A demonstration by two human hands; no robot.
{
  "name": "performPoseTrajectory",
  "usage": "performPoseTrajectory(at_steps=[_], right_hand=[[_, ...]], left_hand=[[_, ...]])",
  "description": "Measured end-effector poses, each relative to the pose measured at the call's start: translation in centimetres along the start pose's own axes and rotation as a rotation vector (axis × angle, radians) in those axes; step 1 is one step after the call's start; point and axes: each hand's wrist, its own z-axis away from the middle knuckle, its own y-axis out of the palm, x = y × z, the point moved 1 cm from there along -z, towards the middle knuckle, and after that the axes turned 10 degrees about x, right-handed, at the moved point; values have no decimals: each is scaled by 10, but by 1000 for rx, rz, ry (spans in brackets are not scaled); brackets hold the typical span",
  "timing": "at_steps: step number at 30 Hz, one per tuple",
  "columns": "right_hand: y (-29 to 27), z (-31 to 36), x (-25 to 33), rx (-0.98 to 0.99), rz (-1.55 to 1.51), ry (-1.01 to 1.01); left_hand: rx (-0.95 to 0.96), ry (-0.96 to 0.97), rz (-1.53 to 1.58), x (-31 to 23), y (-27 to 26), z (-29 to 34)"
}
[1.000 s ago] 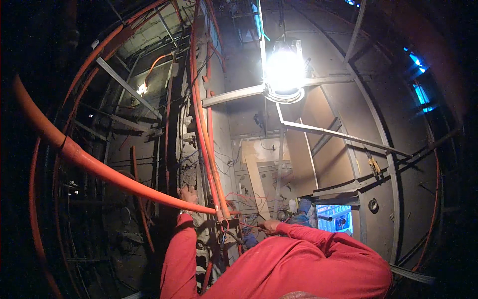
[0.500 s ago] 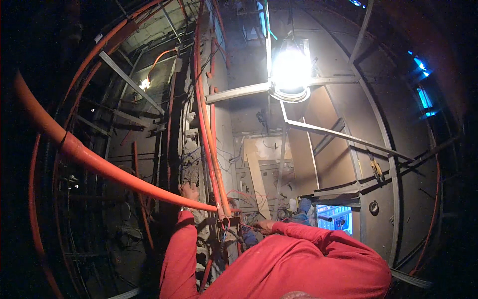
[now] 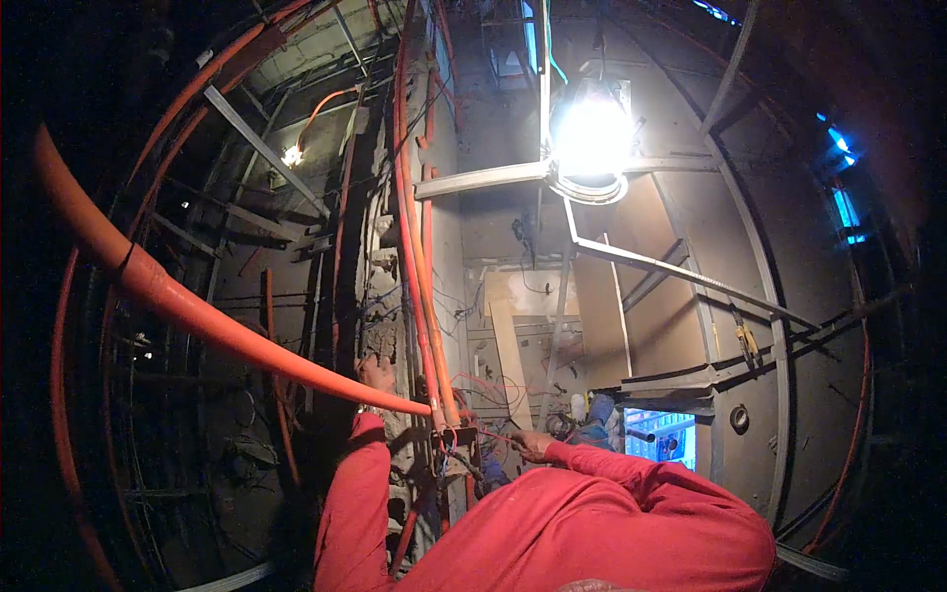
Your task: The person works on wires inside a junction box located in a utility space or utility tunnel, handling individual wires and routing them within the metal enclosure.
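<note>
My left hand [image 3: 376, 372] rests on the rough broken top of a masonry wall [image 3: 380, 316], beside a thick orange conduit [image 3: 266, 360] that crosses in front of my wrist. Its fingers look laid out on the masonry, with nothing seen in them. Fingers closed, my right hand [image 3: 534, 446] pinches a thin red wire [image 3: 496, 436] to the right of an open junction box [image 3: 454, 439]. Several coloured wires show at the box. Red and orange conduits [image 3: 422, 326] come down to it along the wall.
A bright work lamp [image 3: 592, 138] hangs ahead by a metal profile [image 3: 483, 181]. More metal profiles [image 3: 691, 278] cross to the right. Brown boards [image 3: 656, 316], yellow-handled pliers [image 3: 747, 341], a tape roll [image 3: 740, 418] and a blue crate [image 3: 671, 439] are at the right.
My right hand has shifted slightly to the right, away from the junction box, with the red wire. My left hand stays on the wall. The view has tilted a little.
</note>
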Motion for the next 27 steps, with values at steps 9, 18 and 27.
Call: performPoseTrajectory(at_steps=[9, 18, 27], right_hand=[[-8, 8, 20, -15, 21, 41], [-4, -5, 23, -45, 26, 62], [-21, -41, 23, -19, 76, 90]], left_hand=[[-54, -2, -29, -3, -10, 9], [-367, 164, -59, -3, -4, 6], [-128, 77, -8, -11, -2, 4]])
